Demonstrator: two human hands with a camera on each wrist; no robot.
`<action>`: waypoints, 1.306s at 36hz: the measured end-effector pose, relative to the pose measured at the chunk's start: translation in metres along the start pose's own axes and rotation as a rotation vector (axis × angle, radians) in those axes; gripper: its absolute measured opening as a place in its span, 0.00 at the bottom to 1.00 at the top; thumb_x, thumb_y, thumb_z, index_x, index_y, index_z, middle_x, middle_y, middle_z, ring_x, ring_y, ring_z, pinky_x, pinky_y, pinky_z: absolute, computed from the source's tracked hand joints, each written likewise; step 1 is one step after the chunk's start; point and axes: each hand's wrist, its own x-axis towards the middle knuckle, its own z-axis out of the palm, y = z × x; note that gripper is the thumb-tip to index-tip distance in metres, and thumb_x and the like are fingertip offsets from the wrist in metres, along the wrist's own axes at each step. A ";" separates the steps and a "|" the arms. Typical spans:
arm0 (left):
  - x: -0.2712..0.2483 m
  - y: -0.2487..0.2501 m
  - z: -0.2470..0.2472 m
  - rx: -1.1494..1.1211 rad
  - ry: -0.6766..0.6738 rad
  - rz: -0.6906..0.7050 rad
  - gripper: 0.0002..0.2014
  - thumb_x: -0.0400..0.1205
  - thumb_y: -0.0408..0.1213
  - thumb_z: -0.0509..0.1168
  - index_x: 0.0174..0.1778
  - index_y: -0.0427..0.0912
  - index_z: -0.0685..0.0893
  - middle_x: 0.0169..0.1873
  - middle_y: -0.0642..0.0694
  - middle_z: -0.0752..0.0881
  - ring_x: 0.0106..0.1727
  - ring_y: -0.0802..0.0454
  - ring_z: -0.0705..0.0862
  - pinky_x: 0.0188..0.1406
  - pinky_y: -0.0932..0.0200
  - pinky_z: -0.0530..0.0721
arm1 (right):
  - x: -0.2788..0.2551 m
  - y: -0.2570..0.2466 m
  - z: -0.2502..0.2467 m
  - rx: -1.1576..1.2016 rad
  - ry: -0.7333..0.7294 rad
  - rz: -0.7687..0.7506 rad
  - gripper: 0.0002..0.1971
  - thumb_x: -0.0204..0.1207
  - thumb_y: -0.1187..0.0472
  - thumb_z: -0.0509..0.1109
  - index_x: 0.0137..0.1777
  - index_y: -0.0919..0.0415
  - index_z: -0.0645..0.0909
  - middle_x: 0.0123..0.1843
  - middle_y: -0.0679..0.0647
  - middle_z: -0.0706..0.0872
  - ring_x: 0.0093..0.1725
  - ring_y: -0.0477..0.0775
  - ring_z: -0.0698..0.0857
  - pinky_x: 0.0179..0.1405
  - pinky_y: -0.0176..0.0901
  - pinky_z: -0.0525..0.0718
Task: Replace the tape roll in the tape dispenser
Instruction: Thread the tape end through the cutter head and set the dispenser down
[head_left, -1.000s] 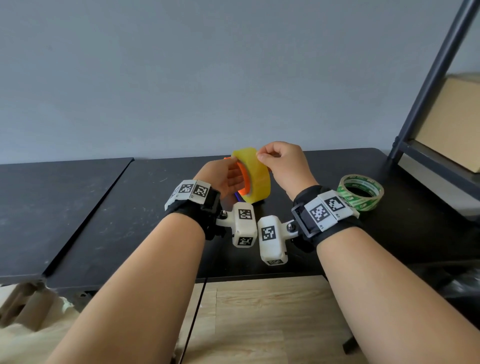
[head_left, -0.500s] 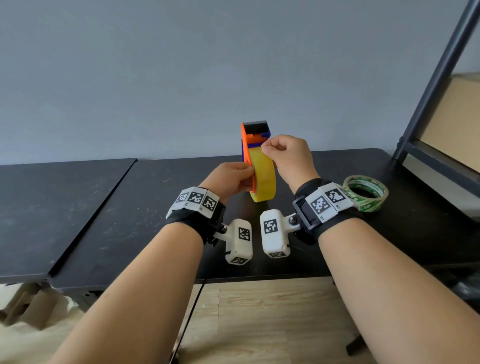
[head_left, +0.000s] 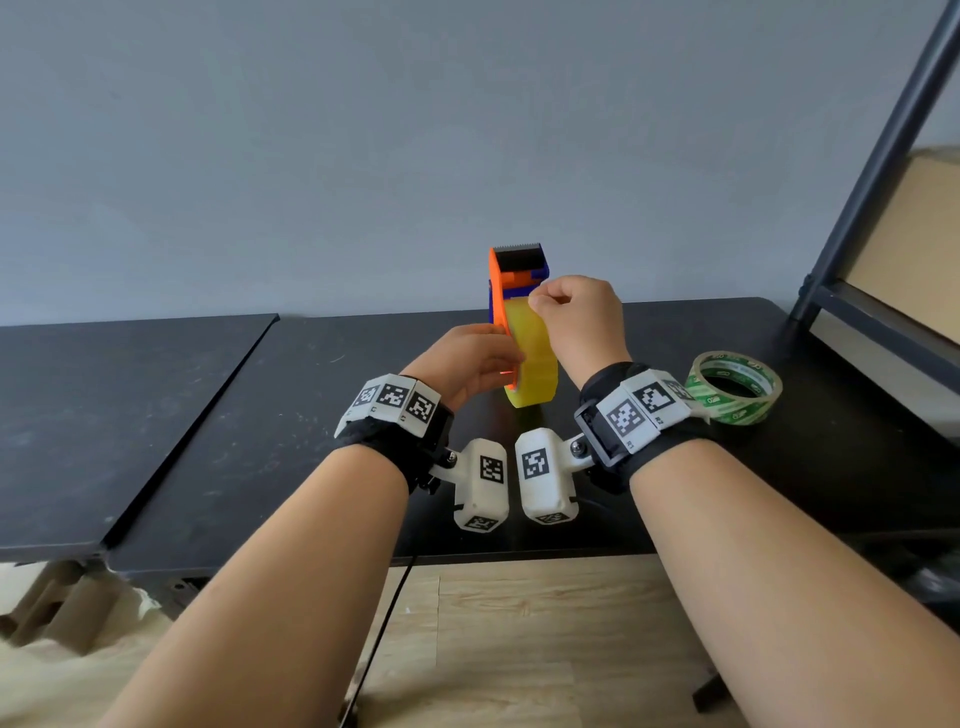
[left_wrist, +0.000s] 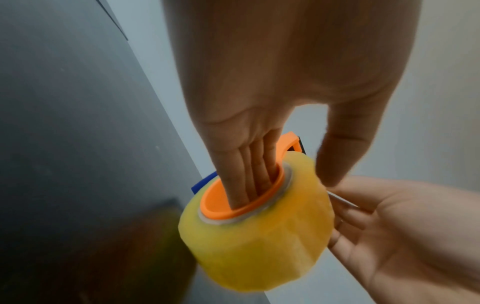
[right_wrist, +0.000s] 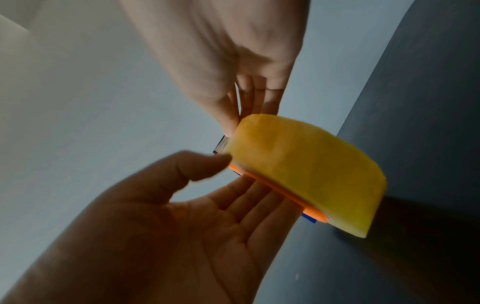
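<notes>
Raised upright now, plastic dispenser (head_left: 503, 291) in left hand (head_left: 467, 364); right hand (head_left: 576, 322) pinches glossy (yellow) roll (head_left: 535, 364).

A black table (head_left: 260, 441) stands against a grey wall (head_left: 363, 130). At right, a cardboard box (head_left: 904, 249) rests on a dark metal shelf (head_left: 878, 322)

I've got the tape dispenser (head_left: 511, 283) up above the table (head_left: 260, 441), standing on end with its cutter at the top, and the tape roll (head_left: 535, 364) sits on its hub. My left hand (head_left: 467, 364) is on the dispenser's left with fingers (left_wrist: 249, 176) inside the hub, my right hand (head_left: 576, 322) on the roll's right, pinching at its upper edge. A spare tape roll (head_left: 735, 387) lies flat on the table to the right, with a shelf rack (head_left: 857, 208) behind it.
</notes>
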 end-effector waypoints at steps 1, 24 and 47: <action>-0.001 -0.001 0.001 0.017 0.002 -0.001 0.15 0.79 0.22 0.65 0.61 0.27 0.81 0.55 0.32 0.84 0.57 0.38 0.85 0.68 0.45 0.81 | -0.001 0.000 0.000 -0.023 0.008 -0.006 0.11 0.82 0.61 0.66 0.52 0.64 0.90 0.53 0.58 0.92 0.54 0.57 0.87 0.53 0.46 0.83; -0.010 0.013 0.003 0.244 -0.023 0.035 0.16 0.85 0.35 0.63 0.66 0.31 0.82 0.61 0.34 0.87 0.63 0.38 0.86 0.69 0.45 0.81 | 0.003 -0.006 -0.015 -0.017 -0.132 -0.036 0.12 0.83 0.65 0.63 0.55 0.59 0.89 0.58 0.53 0.91 0.57 0.50 0.85 0.58 0.40 0.80; -0.001 0.009 0.014 0.418 0.175 0.153 0.14 0.85 0.40 0.61 0.55 0.35 0.87 0.44 0.38 0.88 0.43 0.45 0.84 0.46 0.53 0.81 | 0.005 0.000 -0.022 -0.135 -0.095 -0.017 0.07 0.75 0.61 0.73 0.46 0.62 0.91 0.49 0.56 0.93 0.53 0.58 0.89 0.55 0.53 0.86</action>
